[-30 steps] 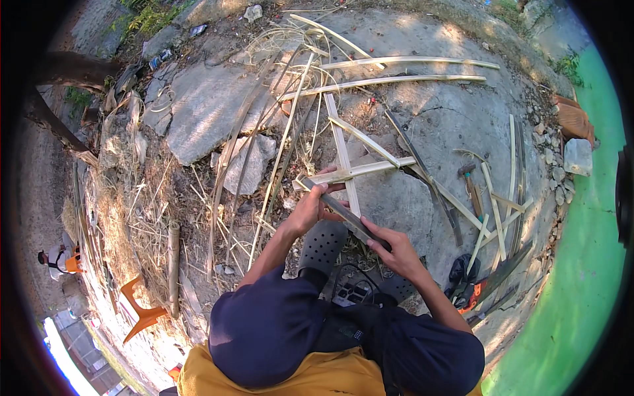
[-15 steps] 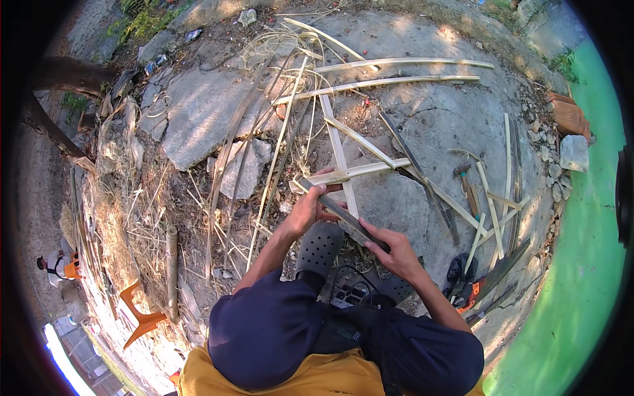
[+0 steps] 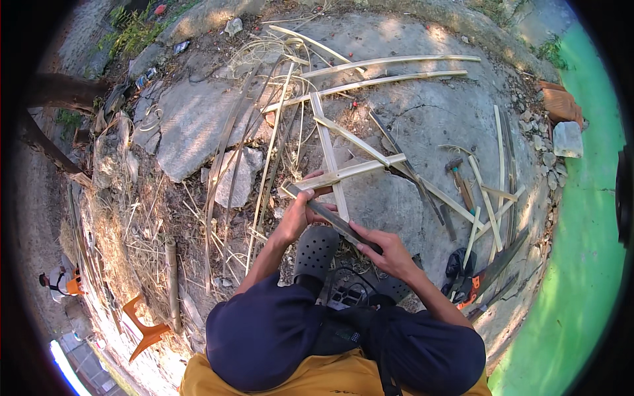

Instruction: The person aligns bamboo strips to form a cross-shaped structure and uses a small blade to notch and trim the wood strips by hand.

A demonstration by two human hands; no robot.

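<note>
A dark bamboo strip (image 3: pixel 335 222) lies slantwise in front of my shoes, held in both hands. My left hand (image 3: pixel 298 216) is closed around its far left part, with some fingers hidden under the strips. On its near right end, my right hand (image 3: pixel 388 251) is closed with the thumb along the top. Just beyond is a frame of crossed pale bamboo strips (image 3: pixel 325 144), with one strip's near end passing by the dark strip between my hands. Whether my left fingers also grip the frame is partly hidden.
A hammer (image 3: pixel 460 181) lies to the right among loose strips. Nearer sits an orange-handled saw (image 3: pixel 471 290) beside a black bag (image 3: pixel 456 269). Long pale strips (image 3: pixel 396 61) lie beyond the frame. Broken concrete (image 3: pixel 239 175) and an orange plastic stool (image 3: pixel 140 327) are on the left.
The view has shifted slightly, moving the scene a little left and up. The dark strip has slid a bit left with my hands still on it; my right hand sits slightly nearer the frame.
</note>
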